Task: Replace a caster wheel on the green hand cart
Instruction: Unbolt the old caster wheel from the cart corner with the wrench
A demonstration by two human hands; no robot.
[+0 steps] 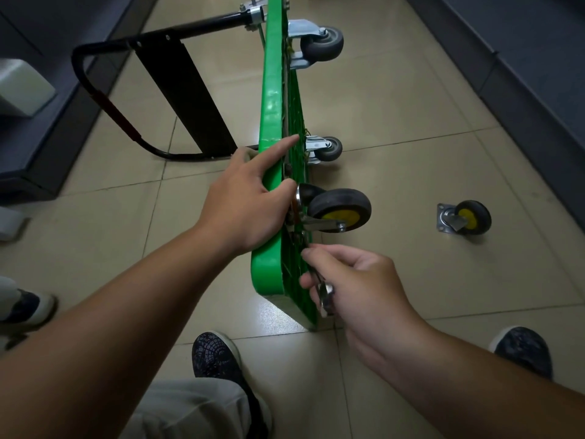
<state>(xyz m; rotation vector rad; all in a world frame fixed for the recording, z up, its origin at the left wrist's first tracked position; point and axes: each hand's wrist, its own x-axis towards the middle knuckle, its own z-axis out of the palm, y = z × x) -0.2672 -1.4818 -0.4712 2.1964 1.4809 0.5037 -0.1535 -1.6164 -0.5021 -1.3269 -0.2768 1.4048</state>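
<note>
The green hand cart (274, 99) stands on its long edge on the tiled floor, its underside facing right. My left hand (250, 201) grips the top edge, index finger stretched along it. A black caster with a yellow hub (340, 210) sits against the underside right beside that hand. My right hand (354, 280) holds a metal wrench (324, 296) against the underside just below that caster. A second yellow-hub caster (465, 220) with its mounting plate lies loose on the floor to the right.
Two grey casters (323, 42) (329, 149) are fixed further along the cart. The black folding handle (152, 99) lies on the floor to the left. Dark cabinets line both sides of the aisle. My shoes (218, 359) are near the cart's close end.
</note>
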